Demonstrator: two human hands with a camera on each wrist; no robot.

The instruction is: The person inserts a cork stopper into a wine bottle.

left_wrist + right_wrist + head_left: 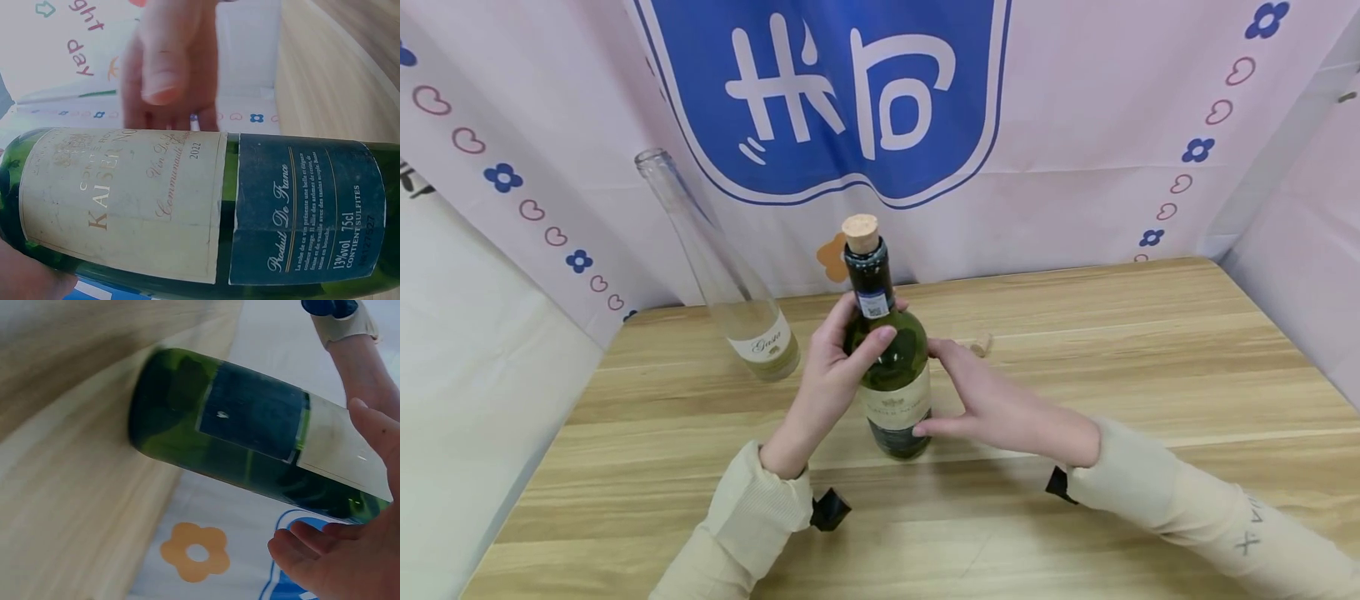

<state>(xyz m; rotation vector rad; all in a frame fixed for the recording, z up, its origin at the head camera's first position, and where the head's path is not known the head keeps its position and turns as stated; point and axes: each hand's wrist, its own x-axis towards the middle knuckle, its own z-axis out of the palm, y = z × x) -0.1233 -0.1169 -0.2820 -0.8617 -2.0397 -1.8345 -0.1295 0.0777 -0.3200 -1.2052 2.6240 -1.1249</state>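
Observation:
A green wine bottle (898,367) with a cork (861,233) in its mouth stands in the middle of the wooden table (1075,308). My left hand (838,354) grips its shoulder below the neck, thumb across the front and fingers behind. On the bottle's other side is my right hand (992,400), thumb and fingers spread around the lower body. In the right wrist view a gap shows between the right hand's fingers (300,544) and the glass. The left wrist view shows the cream label (125,200) and the dark lower label (306,212) up close.
A clear, slender bottle (730,283) with a white label stands behind and left of the green one. Beyond the right hand lies a small cork-coloured piece (981,343). A printed cloth (1075,150) hangs along the table's back edge.

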